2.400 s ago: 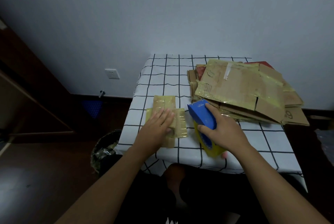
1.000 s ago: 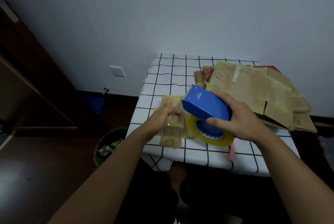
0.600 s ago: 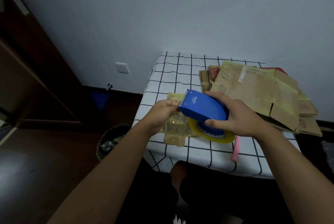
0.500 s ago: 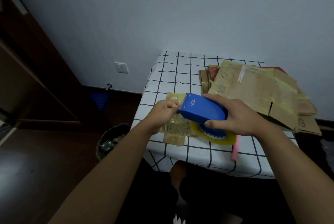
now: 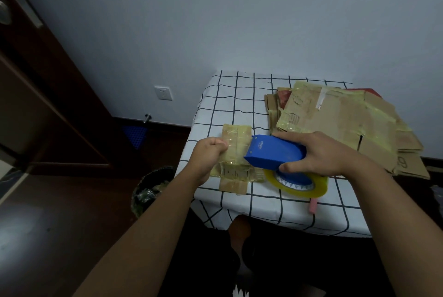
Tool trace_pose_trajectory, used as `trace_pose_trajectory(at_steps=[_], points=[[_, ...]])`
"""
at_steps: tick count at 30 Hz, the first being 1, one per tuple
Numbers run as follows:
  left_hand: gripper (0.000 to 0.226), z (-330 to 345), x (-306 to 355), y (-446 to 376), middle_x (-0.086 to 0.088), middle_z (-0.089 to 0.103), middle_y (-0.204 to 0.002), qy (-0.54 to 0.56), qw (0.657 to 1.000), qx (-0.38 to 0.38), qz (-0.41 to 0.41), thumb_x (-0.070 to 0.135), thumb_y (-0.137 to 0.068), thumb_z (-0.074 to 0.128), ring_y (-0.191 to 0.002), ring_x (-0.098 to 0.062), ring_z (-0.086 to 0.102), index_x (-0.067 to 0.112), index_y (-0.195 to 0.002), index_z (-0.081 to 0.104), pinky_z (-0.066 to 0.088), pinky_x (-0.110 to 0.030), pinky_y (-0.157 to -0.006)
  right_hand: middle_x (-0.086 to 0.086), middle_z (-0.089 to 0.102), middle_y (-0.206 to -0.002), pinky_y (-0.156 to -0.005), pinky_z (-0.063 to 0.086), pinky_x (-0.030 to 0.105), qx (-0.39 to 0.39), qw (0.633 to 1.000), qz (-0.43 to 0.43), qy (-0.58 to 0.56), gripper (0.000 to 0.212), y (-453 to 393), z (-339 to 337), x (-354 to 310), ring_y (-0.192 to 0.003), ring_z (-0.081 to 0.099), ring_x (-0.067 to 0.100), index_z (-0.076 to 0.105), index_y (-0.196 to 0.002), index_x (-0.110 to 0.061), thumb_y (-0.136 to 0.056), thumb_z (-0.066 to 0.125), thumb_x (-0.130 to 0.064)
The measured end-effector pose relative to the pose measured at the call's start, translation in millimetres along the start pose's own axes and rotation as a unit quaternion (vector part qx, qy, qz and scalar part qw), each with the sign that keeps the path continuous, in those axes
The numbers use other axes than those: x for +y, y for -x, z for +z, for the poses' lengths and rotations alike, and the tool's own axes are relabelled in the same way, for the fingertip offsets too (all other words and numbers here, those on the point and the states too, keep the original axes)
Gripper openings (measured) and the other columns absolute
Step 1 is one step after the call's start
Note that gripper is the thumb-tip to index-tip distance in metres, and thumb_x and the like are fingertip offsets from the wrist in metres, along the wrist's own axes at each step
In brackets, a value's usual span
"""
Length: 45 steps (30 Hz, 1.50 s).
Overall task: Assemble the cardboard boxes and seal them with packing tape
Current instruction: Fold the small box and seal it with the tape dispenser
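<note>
A small flattened cardboard box (image 5: pixel 236 133), glossy with old tape, lies near the table's left front edge. My right hand (image 5: pixel 318 155) grips a blue tape dispenser (image 5: pixel 273 155) just above it, with the yellow tape roll (image 5: pixel 299 186) hanging below and the dispenser's mouth pointing left. My left hand (image 5: pixel 209 154) is curled just left of the mouth, with thumb and fingers pinching the clear tape's free end over the box. The strip itself is hard to see.
A stack of larger flattened cardboard boxes (image 5: pixel 347 124) fills the table's right side. The table (image 5: pixel 230 95) has a white cloth with a black grid. A pink stick (image 5: pixel 312 206) lies near the front edge. A waste bin (image 5: pixel 151 188) stands on the floor to the left.
My right hand lifted the dispenser off the table and turned its mouth to the left. My left hand left the flat box, curled at the mouth and drew a little away leftward.
</note>
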State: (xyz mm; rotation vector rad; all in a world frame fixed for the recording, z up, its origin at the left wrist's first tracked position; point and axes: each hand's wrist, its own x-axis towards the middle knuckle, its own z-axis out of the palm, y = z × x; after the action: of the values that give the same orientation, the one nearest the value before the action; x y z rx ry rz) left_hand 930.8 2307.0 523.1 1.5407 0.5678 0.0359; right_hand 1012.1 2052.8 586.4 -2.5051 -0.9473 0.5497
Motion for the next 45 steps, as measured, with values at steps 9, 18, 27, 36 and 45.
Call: trace_pose_trajectory(at_steps=[9,18,27,36,45], points=[[0.021,5.5,-17.5,14.8,-0.018,0.064,-0.078,0.002,0.996,0.085,-0.015,0.014,-0.091,0.062,-0.075,-0.022,0.055,-0.003,-0.080,0.066,0.050,-0.037,-0.072,-0.011,0.048,-0.125,-0.079,0.041,0.022,-0.042,0.998,-0.001,0.041,0.081,-13.7,-0.7,-7.0,-0.103,0.051,0.012,0.035,-0.147,-0.044,-0.078,0.075,-0.052],[0.020,2.4,-24.7,21.2,-0.004,0.067,-0.073,0.011,0.994,0.106,-0.008,0.012,-0.091,0.062,-0.074,-0.016,0.061,0.007,-0.072,0.068,0.052,-0.025,-0.069,-0.012,0.047,-0.124,-0.079,0.040,0.020,-0.075,0.996,-0.015,0.053,0.080,-17.7,-5.1,-13.9,-0.105,0.050,0.013,0.034,-0.147,-0.043,-0.079,0.076,-0.049],[0.025,4.0,-35.8,20.4,-0.005,0.059,-0.067,-0.013,0.994,0.105,-0.017,0.012,-0.091,0.062,-0.073,-0.017,0.055,0.009,-0.066,0.062,0.048,-0.032,-0.072,-0.010,0.048,-0.131,-0.088,0.041,0.028,-0.106,0.991,-0.011,0.084,0.081,-29.0,-13.6,-16.6,-0.107,0.050,0.014,0.036,-0.147,-0.045,-0.077,0.076,-0.053],[0.029,2.2,-47.1,16.9,-0.012,0.058,-0.076,-0.080,0.993,0.076,-0.042,0.025,-0.092,0.062,-0.075,-0.021,0.054,0.010,-0.068,0.057,0.048,-0.034,-0.072,-0.007,0.048,-0.129,-0.095,0.044,0.033,-0.132,0.987,0.002,0.094,0.082,-34.4,-3.4,-14.1,-0.108,0.051,0.017,0.033,-0.147,-0.045,-0.077,0.076,-0.052],[0.026,2.7,-36.7,12.5,-0.005,0.057,-0.066,-0.033,0.992,0.048,-0.108,0.024,-0.089,0.059,-0.063,-0.017,0.054,0.011,-0.066,0.059,0.046,-0.031,-0.065,-0.006,0.048,-0.130,-0.095,0.044,0.033,-0.135,0.987,0.005,0.089,0.082,-33.8,-3.0,-15.3,-0.109,0.051,0.018,0.033,-0.148,-0.044,-0.078,0.076,-0.050]])
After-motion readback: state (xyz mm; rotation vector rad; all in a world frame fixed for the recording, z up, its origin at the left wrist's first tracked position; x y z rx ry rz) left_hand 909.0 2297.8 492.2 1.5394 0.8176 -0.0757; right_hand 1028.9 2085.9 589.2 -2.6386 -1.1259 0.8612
